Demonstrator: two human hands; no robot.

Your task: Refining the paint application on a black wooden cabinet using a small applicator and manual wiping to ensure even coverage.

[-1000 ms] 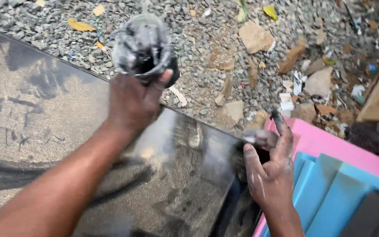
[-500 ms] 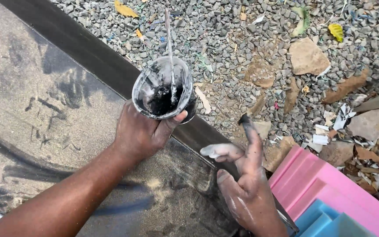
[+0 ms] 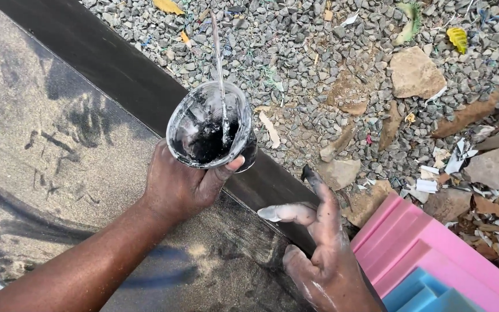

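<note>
My left hand (image 3: 181, 186) grips a clear plastic cup (image 3: 210, 125) smeared inside with black paint. A thin stick (image 3: 219, 69) stands in the cup and leans away from me. The cup is held above the black edge of a large flat board (image 3: 59, 144) whose dusty brown surface shows dark smears. My right hand (image 3: 317, 248) is empty, its fingers spread and coated with pale and black paint. It rests at the board's black edge (image 3: 261, 188), with the blackened forefinger pointing up.
Grey gravel (image 3: 319, 52) with flat stones, dry leaves and paper scraps lies beyond the board. Pink foam sheets (image 3: 434, 242) and blue foam sheets (image 3: 428, 294) are stacked at the lower right, next to my right hand.
The view has shifted left and down along the board. My left hand lowered the cup closer to me. My right hand moved left from the pink sheets to the board's edge.
</note>
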